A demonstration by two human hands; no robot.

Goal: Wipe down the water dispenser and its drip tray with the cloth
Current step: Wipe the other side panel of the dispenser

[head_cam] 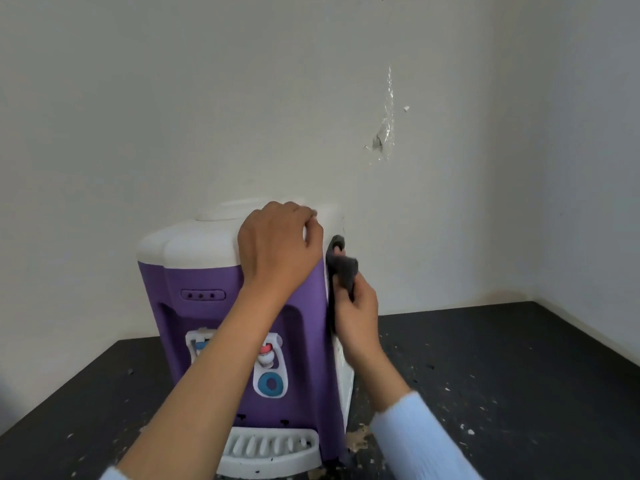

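A purple-and-white water dispenser is pictured standing on a dark table flecked with pale chips, set close to a white wall near the corner of a room. The unit's white top is gripped at its right front corner by the left hand, whose fingers are curled over the edge. A dark grey cloth is held against the upper part of the dispenser's white right side panel by the right hand. That hand's fingers are closed round the bunched fabric, part of which is folded over above the knuckles, while a strip hangs down along the panel's front edge. The 2 hands are placed just beside each other, on either side of the upper right corner. The left forearm is stretched across the front recess, where 2 taps are partly hidden, 1 with a blue cap at the left and 1 with a red cap at the right. A small panel of 3 dots is set above the recess. The white slotted drip tray, marked with dark specks, is fitted at the foot of the front and is touched by neither hand. A pale blue sleeve is seen on the right forearm. A glossy, peeling patch is visible on the wall above and to the right.
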